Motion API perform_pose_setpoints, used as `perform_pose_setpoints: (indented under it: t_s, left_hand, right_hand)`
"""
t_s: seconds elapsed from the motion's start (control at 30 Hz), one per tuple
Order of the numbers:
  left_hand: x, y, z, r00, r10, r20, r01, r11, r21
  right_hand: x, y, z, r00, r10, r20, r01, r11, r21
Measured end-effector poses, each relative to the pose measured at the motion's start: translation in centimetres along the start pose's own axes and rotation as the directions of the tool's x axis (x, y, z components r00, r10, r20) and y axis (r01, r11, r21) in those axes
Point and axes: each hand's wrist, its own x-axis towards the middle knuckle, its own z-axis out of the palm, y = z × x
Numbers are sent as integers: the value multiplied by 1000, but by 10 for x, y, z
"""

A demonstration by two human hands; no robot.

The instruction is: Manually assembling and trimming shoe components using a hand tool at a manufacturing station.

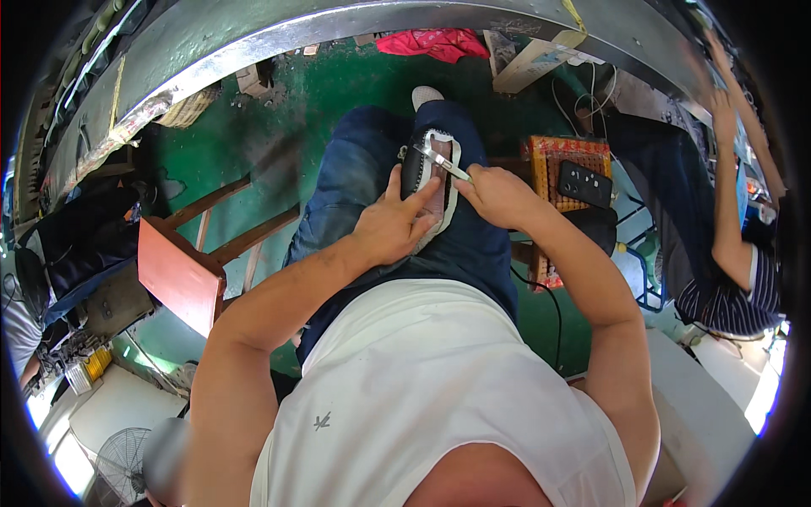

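A shoe with a black side, a white edge and a pinkish-brown middle lies lengthwise on my right thigh. My left hand rests on its near left side, fingers spread and stretched along it. From the right, my right hand grips the pale handle end of a small silvery metal hand tool. Its metal end lies over the far part of the shoe, near the white edge. The tool's exact kind is hard to make out.
An orange-topped wooden stool stands left. To my right, a black key-fob-shaped object lies on a beaded seat. A long metal-edged bench runs ahead, with red cloth beneath it. A co-worker in a striped shirt sits at right.
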Motion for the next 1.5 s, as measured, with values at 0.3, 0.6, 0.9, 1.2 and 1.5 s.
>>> perform_pose_setpoints:
  t_s: [0.3,0.6,0.9,1.2,1.5]
  left_hand:
    - [-7,-36,43,971,-92,-220,-56,809,-586]
    - [-8,-28,14,998,21,-63,-52,829,-557]
    - [-36,-7,-115,928,97,-360,-268,845,-462]
    - [50,13,-140,890,213,-404,-419,734,-535]
    - [35,-27,20,977,-118,176,176,-15,-984]
  right_hand:
    - [-43,-28,21,989,-29,144,15,995,99]
    - [-61,-16,31,992,-119,38,112,983,142]
    - [-83,23,38,977,187,-99,-1,471,882]
    - [-90,23,24,981,195,-9,-98,528,844]
    - [-94,-4,-13,978,-80,191,-44,820,571]
